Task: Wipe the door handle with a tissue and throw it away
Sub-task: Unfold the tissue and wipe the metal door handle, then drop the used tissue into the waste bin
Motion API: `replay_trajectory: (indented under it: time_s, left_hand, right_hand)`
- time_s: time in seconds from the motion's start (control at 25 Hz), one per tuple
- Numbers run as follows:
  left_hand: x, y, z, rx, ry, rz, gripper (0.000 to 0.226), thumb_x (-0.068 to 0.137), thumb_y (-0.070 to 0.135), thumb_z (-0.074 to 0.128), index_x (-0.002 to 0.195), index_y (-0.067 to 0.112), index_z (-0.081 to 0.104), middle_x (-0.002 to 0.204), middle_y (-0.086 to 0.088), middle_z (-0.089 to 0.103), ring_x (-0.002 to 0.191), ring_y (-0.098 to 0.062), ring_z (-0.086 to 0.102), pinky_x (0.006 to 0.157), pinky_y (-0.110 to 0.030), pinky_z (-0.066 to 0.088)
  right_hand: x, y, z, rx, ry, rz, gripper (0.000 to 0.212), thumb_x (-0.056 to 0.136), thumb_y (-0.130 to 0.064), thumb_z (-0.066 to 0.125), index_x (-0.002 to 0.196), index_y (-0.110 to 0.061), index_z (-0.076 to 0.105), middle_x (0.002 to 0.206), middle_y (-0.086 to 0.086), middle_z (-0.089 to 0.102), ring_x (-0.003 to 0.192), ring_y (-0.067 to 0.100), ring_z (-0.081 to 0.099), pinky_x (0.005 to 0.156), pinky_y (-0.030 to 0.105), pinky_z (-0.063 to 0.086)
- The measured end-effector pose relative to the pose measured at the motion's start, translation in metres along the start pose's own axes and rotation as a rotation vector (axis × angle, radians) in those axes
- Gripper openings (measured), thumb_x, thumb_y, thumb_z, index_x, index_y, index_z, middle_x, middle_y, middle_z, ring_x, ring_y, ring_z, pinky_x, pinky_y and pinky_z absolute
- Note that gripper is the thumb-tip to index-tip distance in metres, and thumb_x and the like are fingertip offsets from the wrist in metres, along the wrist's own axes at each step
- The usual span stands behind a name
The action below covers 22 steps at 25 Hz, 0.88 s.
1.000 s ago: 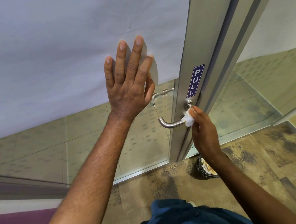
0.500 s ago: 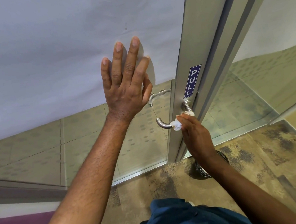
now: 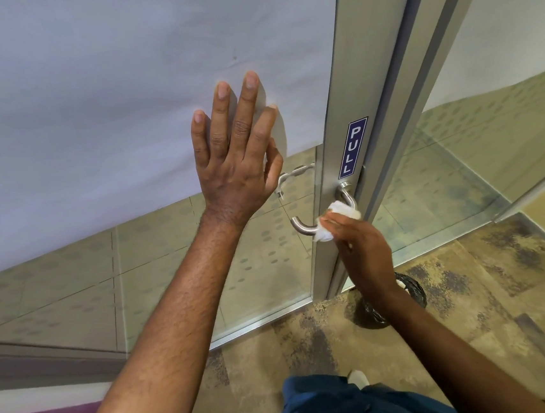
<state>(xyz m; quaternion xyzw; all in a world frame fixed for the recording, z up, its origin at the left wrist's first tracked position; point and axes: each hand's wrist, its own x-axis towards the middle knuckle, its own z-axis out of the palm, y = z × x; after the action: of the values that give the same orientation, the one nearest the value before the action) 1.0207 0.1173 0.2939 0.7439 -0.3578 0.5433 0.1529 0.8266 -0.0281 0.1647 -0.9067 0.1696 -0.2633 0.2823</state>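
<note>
A curved steel door handle (image 3: pixel 301 227) sticks out from the aluminium door frame (image 3: pixel 338 106), below a blue PULL label (image 3: pixel 353 147). My right hand (image 3: pixel 362 251) is closed around a crumpled white tissue (image 3: pixel 338 215) that wraps the middle of the handle. My left hand (image 3: pixel 238 156) lies flat with fingers spread on the frosted glass door panel (image 3: pixel 104 99), left of the handle. A small bin with a black liner (image 3: pixel 412 289) stands on the floor by the door's foot, partly hidden behind my right forearm.
A second handle (image 3: pixel 291 176) shows through the glass on the far side. A clear glass panel (image 3: pixel 460 161) stands right of the frame. Mottled brown carpet (image 3: pixel 490 302) covers the floor. My blue-clad leg (image 3: pixel 333 407) is at the bottom.
My right hand slid the tissue along the handle from near its base toward the free end, then back a little toward the middle. The left hand stayed on the glass.
</note>
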Motion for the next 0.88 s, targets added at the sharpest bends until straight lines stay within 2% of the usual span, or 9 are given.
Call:
replay_trajectory:
  time_s: [0.08,0.24,0.32,0.4,0.52,0.6,0.68,0.76,0.88]
  left_hand:
    - [0.0,0.0,-0.001,-0.005,-0.005,0.001,0.039,0.098,0.024,0.056,0.138,0.023,0.056,0.166,-0.007,0.036,0.161,-0.032,0.016,0.137,-0.044,-0.004]
    - [0.003,0.002,-0.006,-0.044,-0.009,-0.025,0.04,0.095,0.021,0.062,0.135,0.022,0.061,0.166,-0.007,0.036,0.158,-0.033,0.017,0.136,-0.044,-0.004]
    - [0.004,0.006,-0.011,-0.085,-0.03,-0.049,0.04,0.093,0.02,0.065,0.133,0.021,0.063,0.166,-0.01,0.039,0.158,-0.035,0.016,0.134,-0.046,-0.007]
    - [0.007,0.013,-0.013,-0.113,-0.059,-0.073,0.038,0.091,0.021,0.066,0.128,0.022,0.065,0.166,-0.013,0.042,0.157,-0.039,0.016,0.132,-0.049,-0.012]
    - [0.013,0.034,-0.012,-0.152,-0.076,-0.095,0.034,0.089,0.02,0.069,0.122,0.023,0.067,0.165,-0.015,0.045,0.156,-0.044,0.024,0.13,-0.053,-0.014]
    - [0.011,0.059,-0.008,-0.222,-0.11,-0.09,0.032,0.089,0.018,0.069,0.121,0.023,0.067,0.165,-0.015,0.045,0.155,-0.044,0.029,0.129,-0.055,-0.012]
    - [0.002,0.089,-0.003,-0.305,-0.163,-0.099,0.031,0.091,0.017,0.067,0.122,0.021,0.067,0.165,-0.013,0.047,0.156,-0.041,0.033,0.129,-0.061,-0.004]
    - [-0.014,0.129,0.004,-0.43,-0.252,-0.122,0.03,0.092,0.016,0.065,0.121,0.019,0.068,0.16,-0.01,0.053,0.153,-0.037,0.04,0.128,-0.067,0.011]
    - [-0.048,0.19,0.012,-0.74,-0.441,-0.186,0.029,0.093,0.009,0.06,0.121,0.012,0.07,0.143,-0.006,0.066,0.138,-0.031,0.057,0.123,-0.054,0.038]
  right_hand:
    - [0.003,0.013,-0.007,0.04,0.046,0.121,0.038,0.094,-0.019,0.074,0.131,-0.03,0.072,0.137,-0.008,0.071,0.121,0.025,0.061,0.093,0.039,0.056]
    - [0.015,0.041,-0.018,0.132,0.117,0.32,0.036,0.095,-0.009,0.073,0.125,-0.027,0.075,0.134,-0.002,0.072,0.138,0.026,0.054,0.111,0.041,0.046]
    - [0.015,0.056,-0.029,0.353,0.166,0.493,0.031,0.098,-0.01,0.07,0.124,-0.027,0.075,0.125,0.0,0.075,0.12,0.012,0.067,0.102,0.035,0.056]
    - [0.011,0.071,-0.042,0.516,0.237,0.609,0.025,0.098,-0.007,0.069,0.115,-0.026,0.071,0.113,-0.001,0.074,0.104,0.01,0.072,0.089,0.036,0.064]
    - [0.0,0.091,-0.056,0.635,0.275,0.728,0.012,0.091,-0.008,0.078,0.099,-0.017,0.075,0.098,0.002,0.077,0.087,0.011,0.073,0.073,0.033,0.063]
    - [-0.011,0.109,-0.063,0.776,0.256,0.851,0.009,0.088,-0.009,0.08,0.095,-0.013,0.078,0.091,0.004,0.077,0.078,0.014,0.071,0.072,0.031,0.058]
    - [-0.022,0.133,-0.071,0.883,0.214,0.995,0.014,0.093,-0.001,0.071,0.103,-0.008,0.077,0.099,0.017,0.074,0.083,0.026,0.064,0.08,0.039,0.053]
    - [-0.033,0.164,-0.085,0.937,0.168,1.12,0.025,0.096,0.007,0.058,0.113,-0.003,0.074,0.102,0.017,0.072,0.081,0.025,0.061,0.078,0.037,0.052]
    - [-0.045,0.203,-0.096,0.985,0.121,1.254,0.037,0.099,0.014,0.042,0.123,0.003,0.067,0.1,0.011,0.07,0.081,0.02,0.066,0.067,0.024,0.061]
